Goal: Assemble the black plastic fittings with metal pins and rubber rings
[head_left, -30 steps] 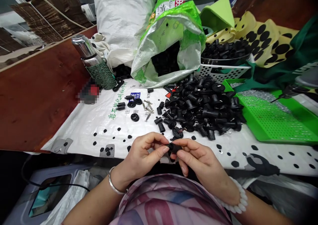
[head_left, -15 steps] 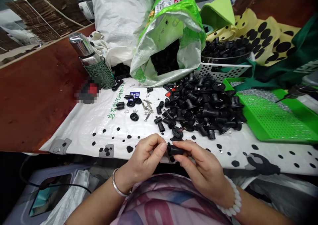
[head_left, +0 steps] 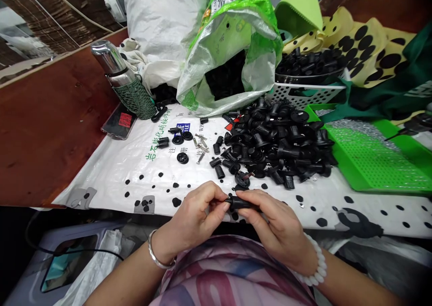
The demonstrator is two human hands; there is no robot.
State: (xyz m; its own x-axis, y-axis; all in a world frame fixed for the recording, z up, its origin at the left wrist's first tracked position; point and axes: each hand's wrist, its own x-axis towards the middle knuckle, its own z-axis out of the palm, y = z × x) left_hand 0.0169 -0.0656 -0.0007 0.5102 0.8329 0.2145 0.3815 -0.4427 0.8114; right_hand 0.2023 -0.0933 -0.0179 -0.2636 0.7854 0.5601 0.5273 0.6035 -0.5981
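My right hand grips a black plastic cylindrical part between thumb and fingers, lying level above the front edge of the covered table. At the part's left end my left hand is closed in a pinch. A thin dark bit shows between those fingertips and the part, too small to name. Just beyond the hands lies a round black part with a brownish metal strip. A large heap of black plastic parts spreads behind it. Several metal strips and black discs lie to the left.
A green tray with small silvery pieces stands at the right. Behind the heap are an open green-white bag and a white perforated basket. A thermos and a phone sit at the back left.
Both hands stay close together. The left fingertips have drawn slightly away from the black part's end, and a thin dark bit now shows between them. The view has shifted slightly.
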